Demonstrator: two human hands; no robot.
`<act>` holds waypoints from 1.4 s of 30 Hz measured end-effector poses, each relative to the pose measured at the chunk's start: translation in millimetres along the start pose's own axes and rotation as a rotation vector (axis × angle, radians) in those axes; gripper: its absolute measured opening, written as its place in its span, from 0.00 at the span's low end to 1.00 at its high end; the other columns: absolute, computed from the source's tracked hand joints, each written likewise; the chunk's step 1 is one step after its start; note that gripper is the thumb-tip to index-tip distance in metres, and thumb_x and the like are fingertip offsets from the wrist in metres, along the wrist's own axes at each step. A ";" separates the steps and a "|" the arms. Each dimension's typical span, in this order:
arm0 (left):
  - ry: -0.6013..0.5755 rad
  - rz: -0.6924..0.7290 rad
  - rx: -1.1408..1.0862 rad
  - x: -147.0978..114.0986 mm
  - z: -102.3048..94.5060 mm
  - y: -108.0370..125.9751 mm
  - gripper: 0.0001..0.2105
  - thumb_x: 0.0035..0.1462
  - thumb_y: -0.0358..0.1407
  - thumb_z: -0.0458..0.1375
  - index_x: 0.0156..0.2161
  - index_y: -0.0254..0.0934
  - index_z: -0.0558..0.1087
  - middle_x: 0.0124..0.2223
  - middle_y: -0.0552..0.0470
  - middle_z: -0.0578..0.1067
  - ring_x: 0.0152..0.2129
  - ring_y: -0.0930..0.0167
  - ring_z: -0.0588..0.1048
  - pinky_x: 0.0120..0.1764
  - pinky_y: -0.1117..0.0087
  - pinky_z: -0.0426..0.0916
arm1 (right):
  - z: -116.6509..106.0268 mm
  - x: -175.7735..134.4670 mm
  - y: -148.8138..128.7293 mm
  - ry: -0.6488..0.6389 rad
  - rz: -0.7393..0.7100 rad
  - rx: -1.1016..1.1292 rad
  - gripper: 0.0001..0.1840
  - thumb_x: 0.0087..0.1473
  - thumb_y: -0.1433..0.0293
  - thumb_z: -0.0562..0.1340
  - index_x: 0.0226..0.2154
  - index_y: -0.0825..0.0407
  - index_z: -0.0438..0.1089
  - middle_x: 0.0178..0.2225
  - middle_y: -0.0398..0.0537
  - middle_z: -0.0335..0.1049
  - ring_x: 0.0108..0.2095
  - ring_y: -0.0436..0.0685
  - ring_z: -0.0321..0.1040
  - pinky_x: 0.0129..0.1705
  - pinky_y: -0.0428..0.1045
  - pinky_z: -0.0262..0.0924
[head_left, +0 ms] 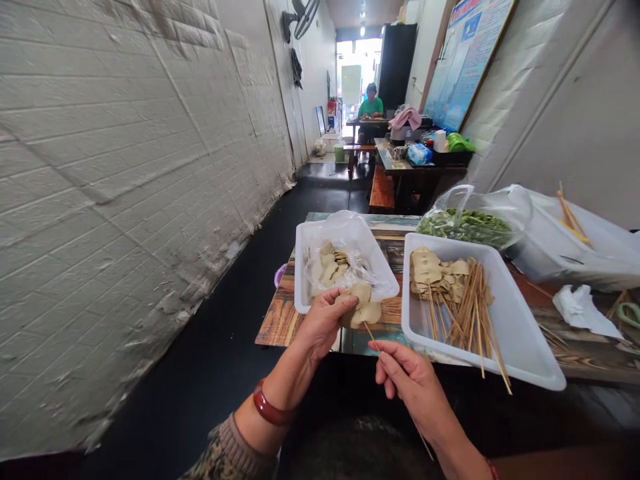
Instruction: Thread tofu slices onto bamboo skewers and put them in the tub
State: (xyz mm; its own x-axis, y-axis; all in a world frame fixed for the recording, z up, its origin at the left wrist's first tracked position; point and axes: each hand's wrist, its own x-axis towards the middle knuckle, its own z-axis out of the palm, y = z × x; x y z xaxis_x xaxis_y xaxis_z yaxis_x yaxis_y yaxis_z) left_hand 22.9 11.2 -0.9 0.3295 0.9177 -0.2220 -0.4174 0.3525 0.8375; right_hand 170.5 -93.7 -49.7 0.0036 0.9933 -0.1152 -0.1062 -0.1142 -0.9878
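My left hand (323,322) pinches thin, round beige slices (367,312) between thumb and fingers, just over the near edge of a white tub. A wooden skewer (371,333) runs into these slices from below. Around the skewer's lower part my right hand (407,373) is closed, its tail end pointing down toward me. Inside the white tub (300,267) lies a clear plastic bag (367,267) with more loose slices (330,263). To the right, a larger white tray (530,353) holds several skewers threaded with folded slices (440,270), their bare sticks (475,307) toward me.
Behind the tray stands a clear bag of green vegetables (465,227). Another white bin (555,257) and a crumpled tissue (583,310) are at the right. A wooden-plank table (280,317) carries everything. Farther back, a person in green (371,107) sits at another table.
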 end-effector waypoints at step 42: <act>-0.113 -0.024 0.078 -9.0 9.7 -6.4 0.17 0.44 0.45 0.69 0.34 0.32 0.79 0.28 0.49 0.78 0.23 0.74 0.74 0.30 0.75 0.68 | 0.4 -3.1 -1.4 0.110 -0.019 0.053 0.19 0.57 0.55 0.62 0.39 0.56 0.74 0.18 0.37 0.62 0.15 0.44 0.52 0.17 0.42 0.45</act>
State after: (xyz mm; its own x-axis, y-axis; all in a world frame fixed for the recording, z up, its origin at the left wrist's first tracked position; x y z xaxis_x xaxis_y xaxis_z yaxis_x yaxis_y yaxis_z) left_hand 30.8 -1.2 0.5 0.4338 0.8810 -0.1886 -0.3422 0.3547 0.8701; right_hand 170.3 -96.5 -47.9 0.1151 0.9872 -0.1100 -0.1576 -0.0912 -0.9833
